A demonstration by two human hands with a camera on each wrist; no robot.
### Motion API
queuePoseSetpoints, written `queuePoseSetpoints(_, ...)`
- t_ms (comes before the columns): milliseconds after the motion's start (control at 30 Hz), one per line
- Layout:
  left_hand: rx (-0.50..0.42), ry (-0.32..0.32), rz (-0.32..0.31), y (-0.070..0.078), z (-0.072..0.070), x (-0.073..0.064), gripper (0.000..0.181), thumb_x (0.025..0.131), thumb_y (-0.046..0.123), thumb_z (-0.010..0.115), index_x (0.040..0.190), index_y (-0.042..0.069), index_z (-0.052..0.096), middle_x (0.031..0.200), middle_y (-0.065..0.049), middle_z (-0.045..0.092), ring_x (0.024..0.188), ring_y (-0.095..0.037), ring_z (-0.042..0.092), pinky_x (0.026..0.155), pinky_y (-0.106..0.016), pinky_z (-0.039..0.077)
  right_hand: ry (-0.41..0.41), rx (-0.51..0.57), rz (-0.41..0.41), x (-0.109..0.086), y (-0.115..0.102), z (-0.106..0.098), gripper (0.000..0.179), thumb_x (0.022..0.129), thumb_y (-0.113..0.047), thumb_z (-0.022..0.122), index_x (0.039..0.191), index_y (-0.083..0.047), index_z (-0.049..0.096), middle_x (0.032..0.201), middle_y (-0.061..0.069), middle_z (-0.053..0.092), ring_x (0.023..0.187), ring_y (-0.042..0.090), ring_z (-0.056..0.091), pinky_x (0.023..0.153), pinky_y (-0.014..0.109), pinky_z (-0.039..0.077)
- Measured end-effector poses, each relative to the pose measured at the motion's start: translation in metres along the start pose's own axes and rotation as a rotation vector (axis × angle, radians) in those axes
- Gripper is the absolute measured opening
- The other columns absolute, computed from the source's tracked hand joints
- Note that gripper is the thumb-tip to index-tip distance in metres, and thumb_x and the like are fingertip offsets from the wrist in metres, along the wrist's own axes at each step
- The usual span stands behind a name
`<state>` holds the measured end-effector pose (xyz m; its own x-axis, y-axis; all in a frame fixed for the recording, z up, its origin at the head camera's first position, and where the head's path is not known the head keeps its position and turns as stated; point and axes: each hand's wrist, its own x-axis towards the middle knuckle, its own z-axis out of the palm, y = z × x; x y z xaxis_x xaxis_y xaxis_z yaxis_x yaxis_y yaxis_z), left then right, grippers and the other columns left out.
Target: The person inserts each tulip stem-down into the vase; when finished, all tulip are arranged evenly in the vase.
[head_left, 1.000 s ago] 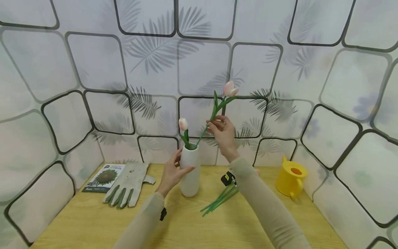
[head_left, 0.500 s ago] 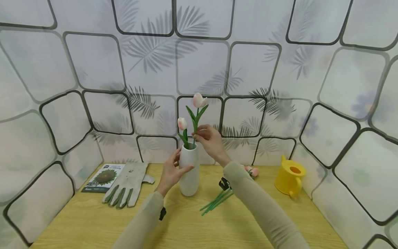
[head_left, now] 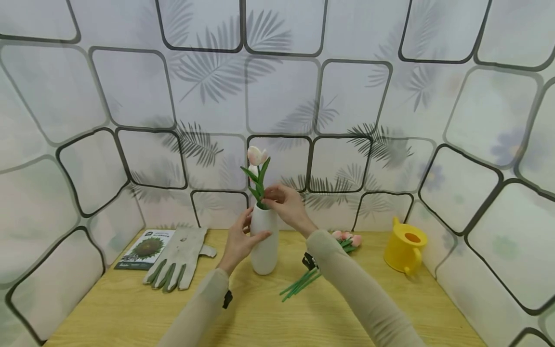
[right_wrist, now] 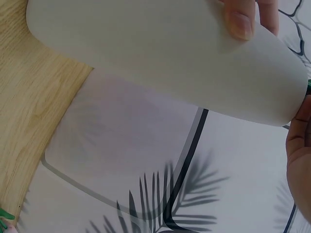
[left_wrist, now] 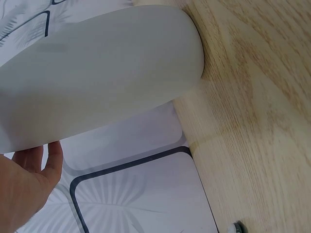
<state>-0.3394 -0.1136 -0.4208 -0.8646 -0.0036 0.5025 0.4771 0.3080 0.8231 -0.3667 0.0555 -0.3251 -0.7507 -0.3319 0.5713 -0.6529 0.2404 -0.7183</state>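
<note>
A white vase stands upright on the wooden table. My left hand grips its side, fingers round the left and thumb across the front. In the right wrist view, the left thumb lies flat on the vase wall. At the vase mouth, my right hand pinches the green stem of a pale pink tulip, whose lower stem is inside the vase. Another tulip in the vase is mostly hidden behind this one.
Several pink tulips lie to the right of the vase, partly covered by the right sleeve. A yellow watering can stands farther right. To the left, a garden glove overlaps a sunflower seed packet. Patterned walls rise behind and beside the table.
My right hand has brought the tulip left and turned it upright, then lowered its stem deeper into the vase. The left hand has stayed on the vase.
</note>
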Motion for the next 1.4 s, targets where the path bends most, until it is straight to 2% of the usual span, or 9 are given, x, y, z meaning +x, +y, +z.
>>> queuePoseSetpoints(200,0.000,-0.003,-0.004,-0.001,0.000,-0.001,0.080,0.078,0.034,0.084,0.146,0.021,0.044,0.130,-0.014,0.062,0.117,-0.030,0.061,0.095,-0.054,0.051,-0.017,-0.009,0.022,0.000,0.002,0.004,0.018,0.088,-0.012,0.074,0.106,-0.008,0.070,0.102,0.010,0.075,0.090,0.020,0.072,0.079,0.032,0.058)
queuePoseSetpoints(500,0.011,0.005,-0.001,0.001,0.000,-0.002,0.080,0.078,0.031,0.084,0.147,0.020,0.044,0.129,-0.015,0.062,0.117,-0.031,0.061,0.094,-0.053,0.052,-0.046,-0.083,0.049,0.003,-0.002,0.004,0.017,0.088,-0.011,0.074,0.105,-0.007,0.072,0.102,0.009,0.075,0.092,0.021,0.072,0.082,0.032,0.058)
queuePoseSetpoints(767,0.018,0.005,-0.004,0.000,0.000,-0.001,0.081,0.079,0.031,0.084,0.147,0.018,0.044,0.130,-0.016,0.062,0.118,-0.031,0.061,0.094,-0.053,0.052,-0.051,-0.081,0.053,0.002,-0.003,0.005,0.017,0.089,-0.012,0.073,0.106,-0.009,0.072,0.103,0.009,0.074,0.093,0.021,0.072,0.083,0.033,0.058)
queuePoseSetpoints(1000,0.023,0.007,-0.006,0.000,0.000,-0.001,0.081,0.079,0.030,0.084,0.148,0.018,0.043,0.130,-0.015,0.062,0.118,-0.031,0.061,0.094,-0.053,0.052,-0.034,-0.023,0.076,0.003,-0.003,0.003,0.020,0.090,-0.013,0.072,0.110,-0.008,0.072,0.105,0.010,0.074,0.096,0.022,0.071,0.085,0.033,0.057)
queuePoseSetpoints(1167,0.005,0.001,0.010,-0.001,0.000,-0.001,0.081,0.077,0.033,0.084,0.147,0.023,0.044,0.132,-0.014,0.062,0.118,-0.030,0.061,0.094,-0.054,0.051,-0.015,0.020,0.090,0.003,-0.001,-0.001,0.021,0.090,-0.011,0.072,0.111,-0.008,0.073,0.107,0.010,0.074,0.098,0.022,0.071,0.086,0.036,0.057)
queuePoseSetpoints(1400,-0.004,0.001,0.001,-0.002,0.001,0.000,0.081,0.077,0.033,0.084,0.147,0.023,0.044,0.132,-0.013,0.062,0.118,-0.030,0.061,0.094,-0.053,0.052,-0.029,0.091,0.103,0.003,-0.002,-0.009,0.027,0.090,-0.010,0.072,0.116,-0.005,0.071,0.111,0.013,0.073,0.103,0.023,0.069,0.090,0.036,0.056)
